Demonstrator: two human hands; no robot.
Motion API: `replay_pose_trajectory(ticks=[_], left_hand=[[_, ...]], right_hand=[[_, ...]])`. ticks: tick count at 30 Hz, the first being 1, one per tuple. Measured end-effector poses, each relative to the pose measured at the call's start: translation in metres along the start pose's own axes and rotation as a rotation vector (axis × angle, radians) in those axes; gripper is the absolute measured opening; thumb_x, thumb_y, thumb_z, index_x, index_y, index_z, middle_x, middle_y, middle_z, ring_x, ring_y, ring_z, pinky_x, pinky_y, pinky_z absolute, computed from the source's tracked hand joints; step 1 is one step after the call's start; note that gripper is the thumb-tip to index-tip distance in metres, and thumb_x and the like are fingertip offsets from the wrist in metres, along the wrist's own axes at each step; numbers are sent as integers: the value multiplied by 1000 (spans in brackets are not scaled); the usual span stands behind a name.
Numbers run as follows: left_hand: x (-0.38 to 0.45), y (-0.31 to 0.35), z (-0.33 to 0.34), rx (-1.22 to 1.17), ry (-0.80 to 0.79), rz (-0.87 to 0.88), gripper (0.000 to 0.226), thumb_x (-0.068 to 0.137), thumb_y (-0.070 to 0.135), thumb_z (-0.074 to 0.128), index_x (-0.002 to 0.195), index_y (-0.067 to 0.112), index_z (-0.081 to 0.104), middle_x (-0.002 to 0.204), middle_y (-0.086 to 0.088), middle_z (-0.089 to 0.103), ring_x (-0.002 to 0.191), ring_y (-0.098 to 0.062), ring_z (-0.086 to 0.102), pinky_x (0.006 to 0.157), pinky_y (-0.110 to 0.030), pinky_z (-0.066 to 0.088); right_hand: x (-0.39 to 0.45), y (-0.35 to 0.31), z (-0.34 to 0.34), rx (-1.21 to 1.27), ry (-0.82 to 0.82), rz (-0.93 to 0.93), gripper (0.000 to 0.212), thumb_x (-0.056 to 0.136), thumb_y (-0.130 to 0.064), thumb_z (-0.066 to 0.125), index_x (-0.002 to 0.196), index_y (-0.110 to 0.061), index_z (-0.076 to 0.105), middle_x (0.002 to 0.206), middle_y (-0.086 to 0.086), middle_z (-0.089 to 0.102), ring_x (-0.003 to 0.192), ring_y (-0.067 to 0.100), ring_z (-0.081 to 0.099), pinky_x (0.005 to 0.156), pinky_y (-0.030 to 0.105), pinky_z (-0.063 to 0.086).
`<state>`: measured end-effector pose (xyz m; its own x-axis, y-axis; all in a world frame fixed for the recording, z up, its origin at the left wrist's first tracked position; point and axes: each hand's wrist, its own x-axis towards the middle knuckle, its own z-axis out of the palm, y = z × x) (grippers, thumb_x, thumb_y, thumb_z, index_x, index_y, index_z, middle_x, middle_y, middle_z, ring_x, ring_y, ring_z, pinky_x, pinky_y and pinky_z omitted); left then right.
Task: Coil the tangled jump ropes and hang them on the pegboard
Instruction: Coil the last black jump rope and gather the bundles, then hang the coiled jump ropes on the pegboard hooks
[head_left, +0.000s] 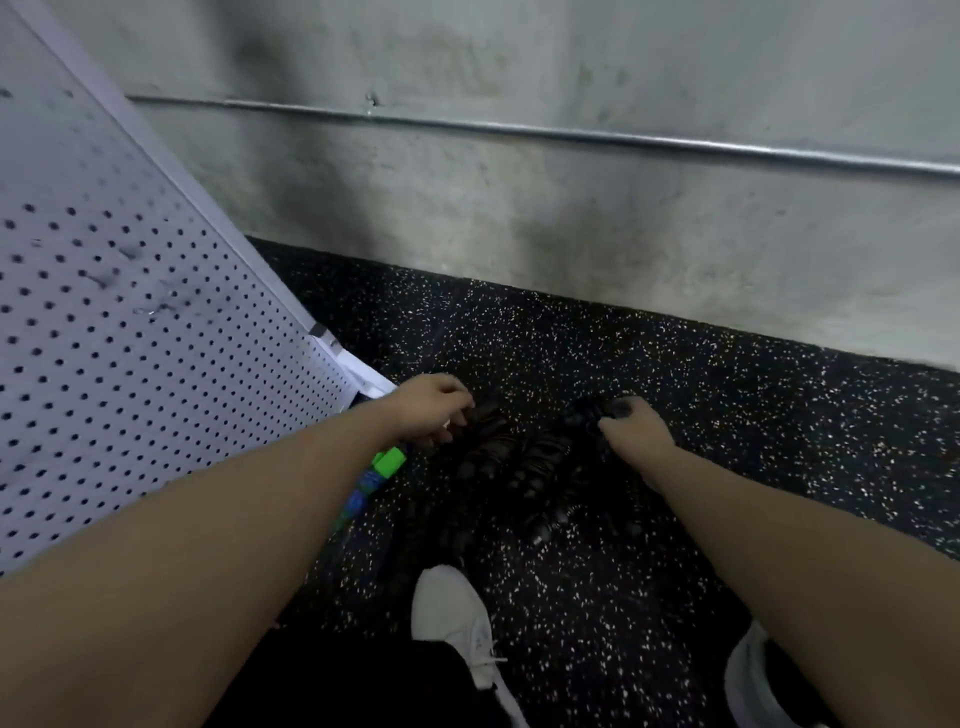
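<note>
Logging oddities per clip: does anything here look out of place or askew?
Yes. The pegboard leans askew on the floor instead of hanging, with no ropes on it. A tangled black rope pile lies between both hands.

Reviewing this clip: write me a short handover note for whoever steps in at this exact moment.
Left hand: down at the floor, fingers curled on the left side of the black rope pile.
Right hand: gripping the right side of the same pile.
Things: the ropes lie tangled on the speckled floor in front of the white shoe. A green and blue handle pokes out under the left forearm. The pegboard stands to the left; nothing hangs on the part in view.
Done: ropes reached, nothing more.
Left: untangle, coil each rope, hang them on the pegboard.
</note>
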<state>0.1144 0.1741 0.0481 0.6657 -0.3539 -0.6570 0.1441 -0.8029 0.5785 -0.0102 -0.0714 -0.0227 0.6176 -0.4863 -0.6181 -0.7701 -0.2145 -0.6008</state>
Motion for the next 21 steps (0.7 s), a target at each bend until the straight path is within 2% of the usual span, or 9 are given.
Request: replay_pose_trajectory(ticks=[2, 5, 7, 11, 14, 18, 21], left_hand=[[-22, -4, -15, 10, 27, 31, 13, 106, 28, 51, 102, 23, 63, 99, -4, 68, 69, -20, 64, 51, -24, 45], [-52, -7, -34, 48, 37, 70, 16, 107, 28, 50, 112, 19, 62, 105, -6, 68, 70, -19, 66, 60, -27, 48], [-65, -8, -42, 28, 45, 96, 15, 107, 28, 50, 110, 19, 61, 105, -8, 68, 70, -19, 67, 64, -31, 50], [-74, -7, -49, -8, 105, 139, 11, 106, 24, 52, 109, 18, 60, 100, -7, 67, 71, -19, 66, 57, -29, 54], [-58, -9, -44, -17, 158, 135, 9, 105, 22, 54, 109, 18, 60, 102, -9, 67, 79, -22, 66, 55, -27, 53], [-9, -21, -27, 32, 202, 126, 6, 99, 17, 62, 104, 19, 64, 103, -17, 71, 77, -23, 61, 66, -33, 52], [33, -24, -10, 92, 187, 118, 15, 95, 15, 66, 110, 15, 66, 97, -7, 68, 73, -18, 58, 67, -30, 47]], right_hand=[[-19, -16, 9, -5, -58, -53, 51, 97, -24, 58, 145, -14, 44, 113, 2, 57, 92, 22, 59, 89, 39, 53], [-50, -38, 19, -54, -137, -128, 46, 98, -26, 59, 141, -16, 49, 112, 4, 60, 91, 19, 58, 85, 37, 52], [-67, -52, 21, -52, -148, -166, 43, 98, -25, 59, 139, -16, 51, 112, 7, 63, 90, 19, 60, 80, 36, 53], [-85, -74, 30, -46, -161, -245, 39, 96, -23, 60, 134, -15, 56, 108, 6, 65, 88, 20, 63, 75, 37, 57], [-75, -85, 35, -37, -168, -266, 35, 95, -19, 60, 130, -15, 58, 107, 8, 67, 88, 21, 64, 77, 41, 59], [-32, -84, 48, -40, -173, -261, 34, 95, -7, 53, 128, -16, 57, 103, 10, 66, 83, 23, 63, 79, 43, 59], [8, -78, 62, -117, -192, -282, 40, 93, -3, 48, 130, -15, 57, 112, 10, 65, 91, 28, 65, 84, 48, 57]])
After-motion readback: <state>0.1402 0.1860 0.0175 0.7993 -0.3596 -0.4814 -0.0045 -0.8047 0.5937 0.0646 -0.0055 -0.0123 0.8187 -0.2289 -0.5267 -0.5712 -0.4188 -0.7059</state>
